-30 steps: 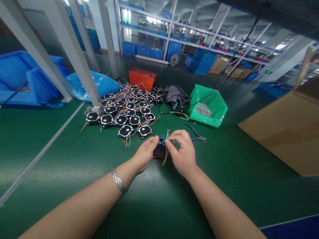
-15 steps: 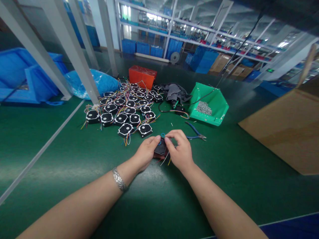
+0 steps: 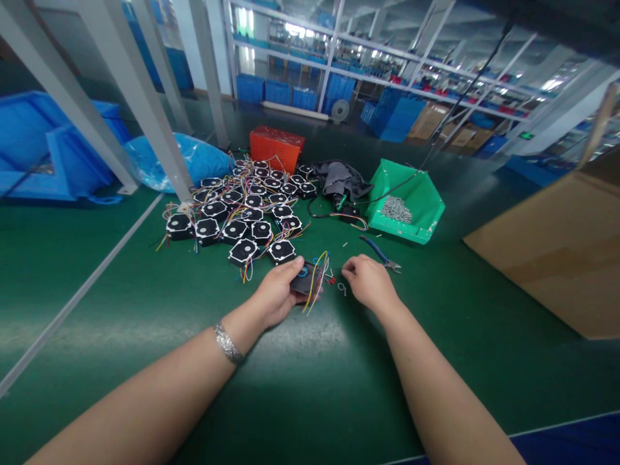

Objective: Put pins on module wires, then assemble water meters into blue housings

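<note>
My left hand point(image 3: 281, 289) is closed around the edge of a black square wired unit point(image 3: 303, 284). A blue ring shows on the unit's upper face, and yellow, white and red wires hang along its right side. To the right and apart from it, my right hand point(image 3: 371, 281) is low over the green surface with its fingertips pinched together. Whatever those fingers hold, if anything, is too small to make out. Between the hands lie a small pale loop point(image 3: 342, 288) and a small red piece point(image 3: 330, 280).
Several black and white wired units point(image 3: 235, 230) are spread at back left, before a red box point(image 3: 277, 147). Blue-handled cutters point(image 3: 380, 252) lie beyond my right hand. A green bin point(image 3: 416, 194) holds small metal parts. A cardboard box point(image 3: 547, 252) stands right, metal posts point(image 3: 140, 84) left.
My right hand has left the black unit and moved right, down by the surface. My left hand has shifted slightly left with the unit, turning it so its wires show upward.
</note>
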Motion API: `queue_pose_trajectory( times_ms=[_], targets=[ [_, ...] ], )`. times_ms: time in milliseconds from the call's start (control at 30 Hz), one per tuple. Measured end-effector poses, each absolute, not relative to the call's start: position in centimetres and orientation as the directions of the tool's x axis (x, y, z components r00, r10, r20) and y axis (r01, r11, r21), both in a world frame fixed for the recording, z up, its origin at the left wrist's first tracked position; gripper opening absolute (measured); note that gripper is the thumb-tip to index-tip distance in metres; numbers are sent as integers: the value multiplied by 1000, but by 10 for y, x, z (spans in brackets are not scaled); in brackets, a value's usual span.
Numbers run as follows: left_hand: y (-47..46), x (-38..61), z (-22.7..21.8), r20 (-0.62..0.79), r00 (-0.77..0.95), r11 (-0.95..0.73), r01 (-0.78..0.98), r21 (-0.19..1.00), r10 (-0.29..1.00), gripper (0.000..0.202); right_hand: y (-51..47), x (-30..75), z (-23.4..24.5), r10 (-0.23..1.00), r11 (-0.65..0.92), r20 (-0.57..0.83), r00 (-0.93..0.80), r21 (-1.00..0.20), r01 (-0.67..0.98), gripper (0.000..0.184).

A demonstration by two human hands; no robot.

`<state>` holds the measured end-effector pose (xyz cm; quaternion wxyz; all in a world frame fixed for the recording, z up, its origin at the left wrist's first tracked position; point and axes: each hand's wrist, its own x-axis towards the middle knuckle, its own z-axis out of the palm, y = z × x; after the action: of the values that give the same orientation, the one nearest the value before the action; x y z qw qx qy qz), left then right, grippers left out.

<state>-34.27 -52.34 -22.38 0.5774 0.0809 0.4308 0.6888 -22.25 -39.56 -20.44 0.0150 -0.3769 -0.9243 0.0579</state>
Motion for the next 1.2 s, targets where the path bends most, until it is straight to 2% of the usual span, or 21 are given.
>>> queue_pose_trajectory(
  times_ms=[200,267,433,600,833,933,1067,1200],
  targets=[
    [-524,-337,-221,-395,-377,82,-629,773,837,31,-401,-228,-214,639,757,13,-769,-186,626,17],
    [-523,-336,-220,-395,-405,97,-586,804,825,35,-405,-231,-216,609,783,17,-793,-174,597,19],
    [-522,-335,-225,-362,-446,88,-525,847,819,40,-412,-236,-218,561,825,14,-828,-85,558,14],
    [-522,-337,-230,-344,-418,42,-583,811,841,38,-414,-239,-218,557,831,-1,-831,18,556,18],
    [-522,-340,-225,-323,-370,40,-602,798,871,13,-426,-245,-208,478,867,-25,-878,178,466,23],
    [-522,-339,-225,-310,-360,56,-569,820,880,16,-424,-246,-208,439,889,-34,-898,159,428,22],
    [-523,-338,-226,-319,-362,81,-541,837,876,22,-415,-243,-210,379,924,-39,-925,75,375,21],
    [-523,-339,-227,-303,-366,63,-541,838,880,24,-408,-242,-212,364,931,-56,-930,20,363,19]
  ],
)
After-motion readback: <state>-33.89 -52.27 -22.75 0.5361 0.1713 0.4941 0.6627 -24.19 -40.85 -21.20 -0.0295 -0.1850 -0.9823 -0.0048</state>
